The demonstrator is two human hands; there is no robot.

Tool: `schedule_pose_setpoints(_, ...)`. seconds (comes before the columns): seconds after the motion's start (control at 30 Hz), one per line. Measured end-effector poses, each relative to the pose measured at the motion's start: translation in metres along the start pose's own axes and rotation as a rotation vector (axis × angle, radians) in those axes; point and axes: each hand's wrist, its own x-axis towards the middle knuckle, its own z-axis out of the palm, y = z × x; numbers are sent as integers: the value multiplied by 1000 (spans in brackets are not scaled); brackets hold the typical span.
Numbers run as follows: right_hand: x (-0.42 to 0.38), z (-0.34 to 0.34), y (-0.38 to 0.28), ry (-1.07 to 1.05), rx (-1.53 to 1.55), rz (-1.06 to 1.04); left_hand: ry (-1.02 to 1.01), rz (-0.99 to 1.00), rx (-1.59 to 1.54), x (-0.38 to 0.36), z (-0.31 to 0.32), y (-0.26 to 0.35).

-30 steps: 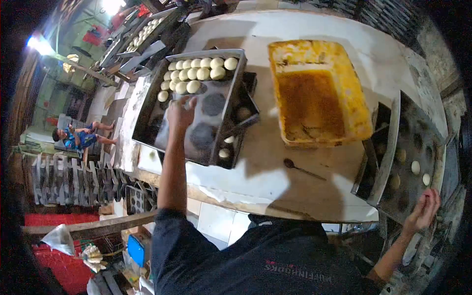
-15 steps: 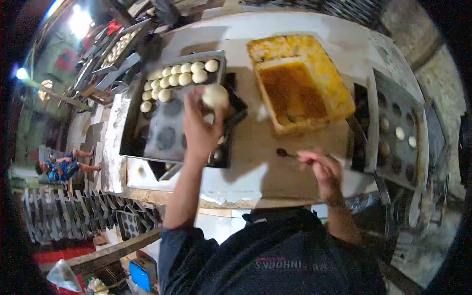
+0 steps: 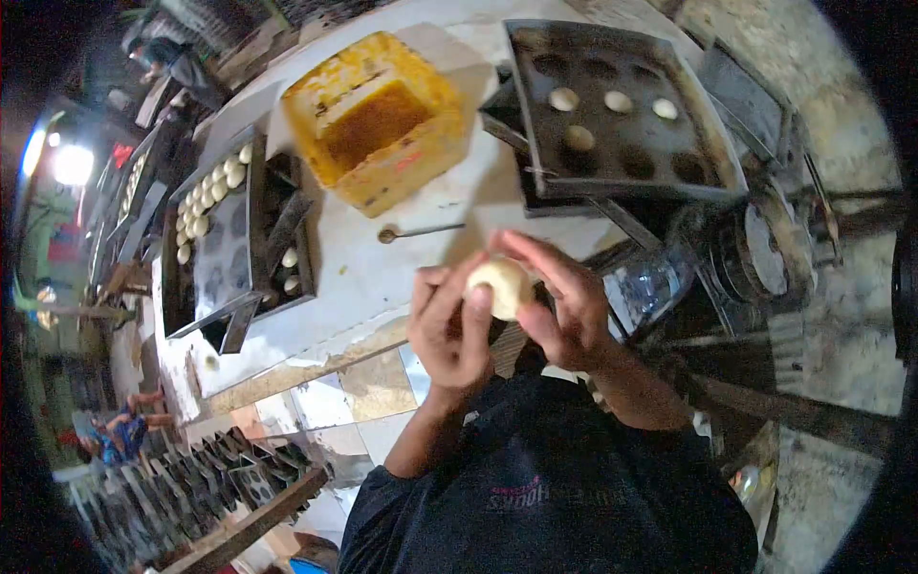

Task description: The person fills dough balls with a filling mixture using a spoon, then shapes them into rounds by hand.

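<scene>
In front of my chest, just off the table's near edge, a pale round dough ball [image 3: 503, 289] sits between my two hands. My left hand [image 3: 448, 330] grips it from the left, thumb across its front. On the other side my right hand [image 3: 566, 304] cups it, with the thumb against it and the fingers stretched over the top. A spoon [image 3: 426, 231] lies on the table just beyond my hands. Behind it stands a yellow, smeared tub [image 3: 402, 177] with brown filling at its bottom.
To the left, a dark tray [image 3: 228, 277] carries several dough balls in rows. On the right, a moulded tray [image 3: 622, 143] holds several balls in its round hollows. Stacked moulds [image 3: 182, 488] stand at lower left. Another person [image 3: 124, 426] sits far left; one more [image 3: 172, 67] is at the back.
My left hand has brought the dough ball from the left tray to my chest. The spoon has left my right hand, which now cups the ball. The view has turned right.
</scene>
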Motion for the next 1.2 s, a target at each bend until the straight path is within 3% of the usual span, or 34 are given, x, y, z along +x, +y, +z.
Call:
schedule_pose_setpoints(0.07,-18,-12,-3,32,73,103,-82,186,100,-21,20,0)
schedule_pose_setpoints(0.13,-23,-16,-12,280,-90,55,-59,-66,-378,-24,47,18)
schedule_pose_setpoints(0.17,-23,-16,-14,315,-124,40,-199,-134,-523,-19,52,25)
schedule_pose_setpoints(0.2,-24,-11,-3,314,-117,43,-433,-30,-157,-14,43,9)
schedule_pose_setpoints(0.27,-27,4,36,318,-164,57,-372,-325,-259,-18,45,10)
schedule_pose_setpoints(0.3,-20,6,48,235,-106,160,-244,-339,-227,-18,53,4)
schedule_pose_setpoints(0.33,-11,8,59,148,-50,260,-275,-281,-114,-12,45,-4)
schedule_pose_setpoints(0.37,-4,12,69,153,-317,-67,-241,-437,-173,-13,38,-6)
schedule_pose_setpoints(0.4,1,18,72,143,-307,-73,-207,-587,-234,-12,29,-9)
schedule_pose_setpoints(0.43,6,26,75,165,-171,58,-85,-867,-592,-6,19,-14)
schedule_pose_setpoints(0.47,11,35,77,178,-37,189,111,-975,-683,-5,12,-12)
schedule_pose_setpoints(0.53,16,73,95,150,-73,13,-10,-802,-620,-22,-7,-47)
schedule_pose_setpoints(0.6,30,98,92,-76,119,163,-29,-872,-806,-32,-32,-75)
schedule_pose_setpoints(0.63,42,107,97,-129,268,221,68,-912,-817,-26,-50,-84)
schedule_pose_setpoints(0.7,65,138,143,-278,202,323,211,-966,-912,-6,-81,-91)
schedule_pose_setpoints(0.77,69,165,198,-426,120,422,207,-921,-924,7,-111,-106)
schedule_pose_setpoints(0.83,57,178,260,-477,-1090,-117,151,-823,-885,20,-135,-118)
schedule_pose_setpoints(0.9,21,186,311,-161,-787,-115,172,-818,-828,32,-157,-126)
schedule_pose_setpoints(0.93,36,177,300,-172,-796,-126,182,-814,-763,40,-167,-130)
schedule_pose_setpoints(1.0,83,152,246,-917,-669,383,187,-764,-770,56,-189,-140)
schedule_pose_setpoints(1.03,93,148,222,-928,-684,392,209,-763,-747,61,-197,-148)
schedule_pose_setpoints(1.1,114,140,178,-487,-439,-31,246,-776,-693,65,-211,-169)
schedule_pose_setpoints(1.17,160,125,136,-514,-394,144,250,-822,-799,75,-218,-184)
schedule_pose_setpoints(1.2,190,124,124,-484,-433,84,270,-849,-826,79,-218,-191)
